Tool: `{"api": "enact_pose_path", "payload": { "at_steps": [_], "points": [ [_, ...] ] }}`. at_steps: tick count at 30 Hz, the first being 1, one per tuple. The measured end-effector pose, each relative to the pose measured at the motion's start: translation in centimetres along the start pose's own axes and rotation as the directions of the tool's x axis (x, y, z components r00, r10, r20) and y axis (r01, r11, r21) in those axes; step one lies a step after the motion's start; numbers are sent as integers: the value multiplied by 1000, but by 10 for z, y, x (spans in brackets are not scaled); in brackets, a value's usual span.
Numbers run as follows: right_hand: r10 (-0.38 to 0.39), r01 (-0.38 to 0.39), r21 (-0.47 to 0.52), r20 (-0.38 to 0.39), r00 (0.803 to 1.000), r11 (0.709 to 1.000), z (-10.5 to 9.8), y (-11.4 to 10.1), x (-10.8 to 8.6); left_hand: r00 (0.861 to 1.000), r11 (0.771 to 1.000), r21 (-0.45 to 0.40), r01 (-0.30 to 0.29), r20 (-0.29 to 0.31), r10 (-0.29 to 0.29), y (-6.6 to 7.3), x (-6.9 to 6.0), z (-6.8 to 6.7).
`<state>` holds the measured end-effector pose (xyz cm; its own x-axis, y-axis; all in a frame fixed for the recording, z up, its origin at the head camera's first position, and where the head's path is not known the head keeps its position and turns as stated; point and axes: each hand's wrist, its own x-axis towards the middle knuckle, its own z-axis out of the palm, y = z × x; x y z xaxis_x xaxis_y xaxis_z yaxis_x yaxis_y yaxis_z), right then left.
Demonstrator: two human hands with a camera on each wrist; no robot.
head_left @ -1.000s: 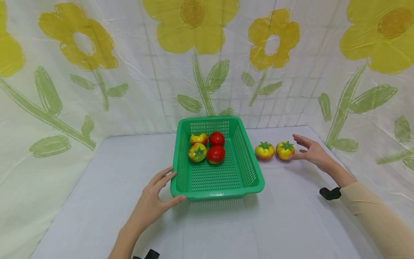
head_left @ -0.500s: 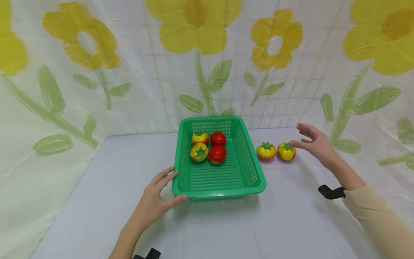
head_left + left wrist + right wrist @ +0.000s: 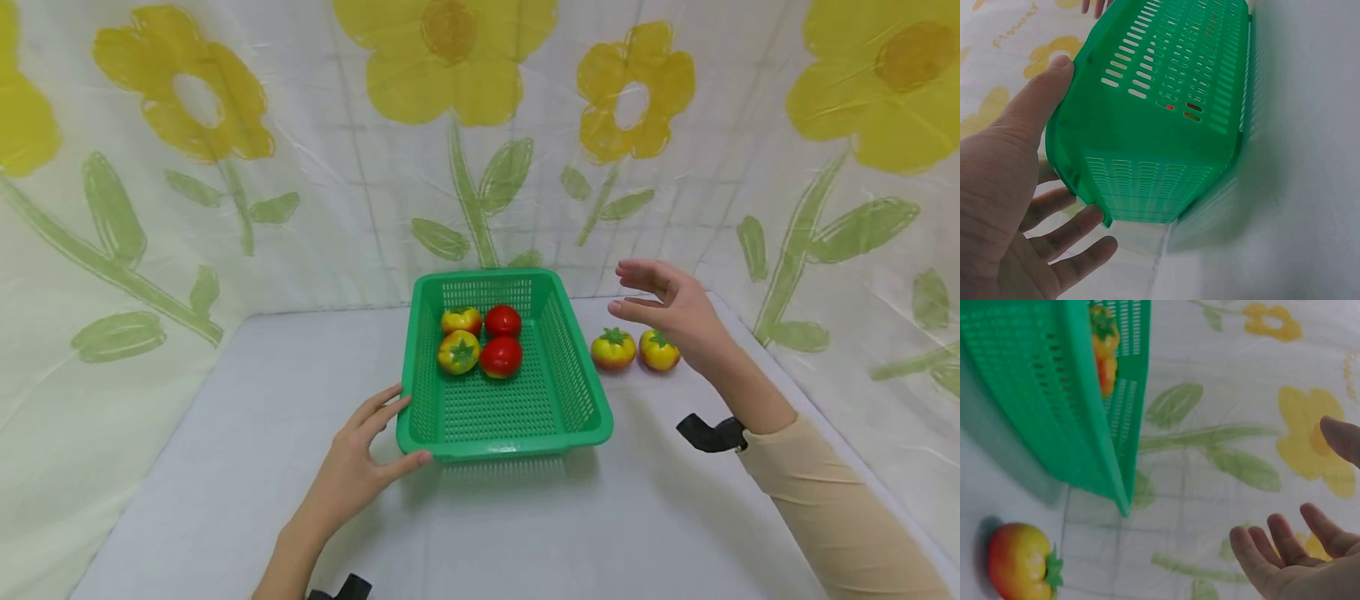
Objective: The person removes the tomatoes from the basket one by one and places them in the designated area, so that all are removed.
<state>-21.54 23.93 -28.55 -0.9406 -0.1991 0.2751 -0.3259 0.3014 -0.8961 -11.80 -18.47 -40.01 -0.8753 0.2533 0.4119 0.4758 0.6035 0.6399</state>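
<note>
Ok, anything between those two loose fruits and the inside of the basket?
Yes: the right wall of the green basket and, for the right fruit, the left fruit too. Over the wall, nothing visible blocks the way.

My head view is bright and evenly lit, with soft shadows on the smooth white worktop under the green perforated plastic basket and my beige-sleeved right arm. Highlights dot the glossy round red tomatoes. Both wrist views look dimmer and greyer; the right one is softly blurred at the basket's near rim.
</note>
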Motion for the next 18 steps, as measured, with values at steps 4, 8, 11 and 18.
{"api": "enact_pose_path", "payload": {
  "at_steps": [4,8,11,18],
  "points": [
    [-8,6,86,20,1000,996,18,-5,2,1000,1000,-5,0,0,0,-1,1,0],
    [-6,-2,163,48,999,987,41,-9,3,1000,1000,-10,-2,1,2,-1,1,1],
    [-5,-8,196,65,998,981,61,-14,4,1000,1000,-7,-1,-2,1,-2,0,1],
    [-7,-9,206,77,997,979,97,-25,17,1000,1000,-1,5,4,-5,-2,-1,-1]
  ]
}}
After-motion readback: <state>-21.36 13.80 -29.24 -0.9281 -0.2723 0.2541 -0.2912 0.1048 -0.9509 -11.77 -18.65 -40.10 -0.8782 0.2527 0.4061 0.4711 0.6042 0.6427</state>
